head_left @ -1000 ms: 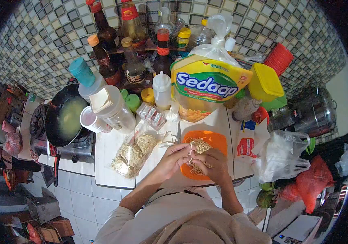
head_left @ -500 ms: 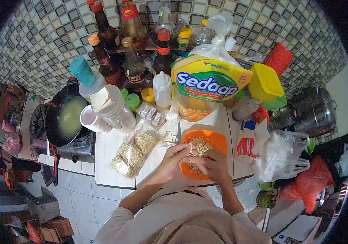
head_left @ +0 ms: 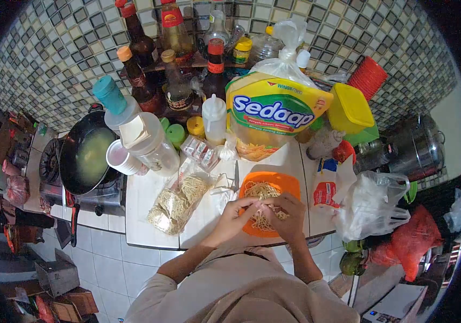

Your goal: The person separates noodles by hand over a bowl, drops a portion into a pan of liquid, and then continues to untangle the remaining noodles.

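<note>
Both my hands meet over an orange plate (head_left: 290,185) holding a heap of pale yellow noodles (head_left: 262,190). My left hand (head_left: 236,218) comes in from the left, its thumb and fingers pinched together. My right hand (head_left: 288,214) is pinched as well, fingertips touching those of the left. Something small may be between the fingertips, but it is too covered to name. Left of the plate lie crumpled white plastic or paper (head_left: 220,195) and a clear bag of dried noodle cakes (head_left: 176,202). A knife blade (head_left: 236,173) shows behind the plate's left edge.
A black wok (head_left: 87,156) with pale liquid sits on the stove at left. Plastic jars (head_left: 155,145), a squeeze bottle (head_left: 215,119) and a large Sedaap oil pouch (head_left: 273,116) stand behind. White plastic bags (head_left: 373,207) are at right.
My hands have moved slightly back toward my body, and the fingertips have come closer together. More noodles and more of the crumpled white material show now.
</note>
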`<action>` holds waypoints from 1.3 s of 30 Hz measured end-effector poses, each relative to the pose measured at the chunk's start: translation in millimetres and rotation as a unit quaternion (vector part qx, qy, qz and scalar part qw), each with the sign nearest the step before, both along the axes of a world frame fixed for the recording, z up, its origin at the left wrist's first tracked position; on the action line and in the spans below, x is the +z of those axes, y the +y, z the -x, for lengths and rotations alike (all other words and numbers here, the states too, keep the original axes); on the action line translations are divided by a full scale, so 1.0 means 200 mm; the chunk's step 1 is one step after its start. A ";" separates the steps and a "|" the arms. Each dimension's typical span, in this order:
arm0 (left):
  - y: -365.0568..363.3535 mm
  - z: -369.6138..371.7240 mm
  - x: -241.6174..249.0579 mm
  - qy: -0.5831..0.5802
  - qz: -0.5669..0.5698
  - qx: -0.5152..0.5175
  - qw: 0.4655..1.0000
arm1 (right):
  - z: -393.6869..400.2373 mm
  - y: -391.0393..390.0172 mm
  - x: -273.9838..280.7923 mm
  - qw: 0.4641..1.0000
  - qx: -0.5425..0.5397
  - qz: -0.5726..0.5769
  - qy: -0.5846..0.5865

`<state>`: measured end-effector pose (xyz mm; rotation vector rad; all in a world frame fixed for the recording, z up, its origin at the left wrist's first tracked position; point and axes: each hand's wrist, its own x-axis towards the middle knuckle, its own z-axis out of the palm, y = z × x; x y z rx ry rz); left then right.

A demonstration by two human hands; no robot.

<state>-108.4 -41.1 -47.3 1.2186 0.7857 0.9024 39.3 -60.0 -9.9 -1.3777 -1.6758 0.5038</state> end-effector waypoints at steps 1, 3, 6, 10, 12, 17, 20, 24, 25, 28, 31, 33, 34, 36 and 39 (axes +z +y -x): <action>0.00 0.00 0.00 0.000 0.000 0.000 1.000 | 0.00 0.00 0.00 1.000 0.000 0.000 0.000; 0.01 0.01 -0.01 0.014 -0.027 -0.031 0.999 | 0.00 0.00 0.01 0.998 -0.013 0.046 0.048; 0.01 0.02 0.02 -0.010 -0.004 -0.050 0.999 | -0.01 0.00 0.02 0.995 0.000 0.083 0.062; 0.02 0.03 -0.02 -0.013 -0.009 -0.084 0.996 | -0.02 -0.01 -0.02 0.988 0.001 0.105 0.115; 0.03 0.04 -0.02 -0.021 -0.012 -0.105 0.994 | -0.02 -0.01 0.01 0.987 0.014 0.111 0.119; 0.03 0.04 -0.01 -0.029 0.022 -0.099 0.994 | -0.01 -0.01 -0.04 0.975 0.019 0.136 0.176; 0.04 0.04 -0.02 -0.029 0.027 -0.088 0.995 | -0.01 0.00 -0.02 0.984 0.011 0.129 0.124; 0.04 0.03 -0.04 -0.046 0.046 -0.068 0.996 | 0.00 0.00 0.03 0.971 -0.006 0.177 0.162; 0.04 0.03 -0.04 -0.046 0.047 -0.067 0.996 | 0.00 0.00 0.04 0.971 -0.006 0.178 0.162; 0.05 0.04 -0.04 -0.013 0.079 -0.052 0.995 | -0.02 0.01 0.08 0.978 0.019 0.167 0.125; 0.05 0.04 -0.10 -0.024 0.061 -0.085 0.994 | -0.07 0.02 0.09 0.985 0.117 0.120 0.041; 0.05 0.05 -0.08 -0.038 0.102 -0.138 0.984 | -0.09 0.03 0.08 0.982 0.143 0.110 -0.048; 0.06 0.05 -0.08 -0.038 0.103 -0.137 0.984 | -0.09 0.03 0.08 0.982 0.144 0.110 -0.048; 0.06 0.05 -0.07 -0.053 0.126 -0.183 0.974 | -0.09 0.04 0.10 0.982 0.143 0.105 -0.069; 0.07 0.07 -0.04 -0.054 0.151 -0.201 0.966 | -0.11 0.06 0.06 0.978 0.174 0.056 -0.100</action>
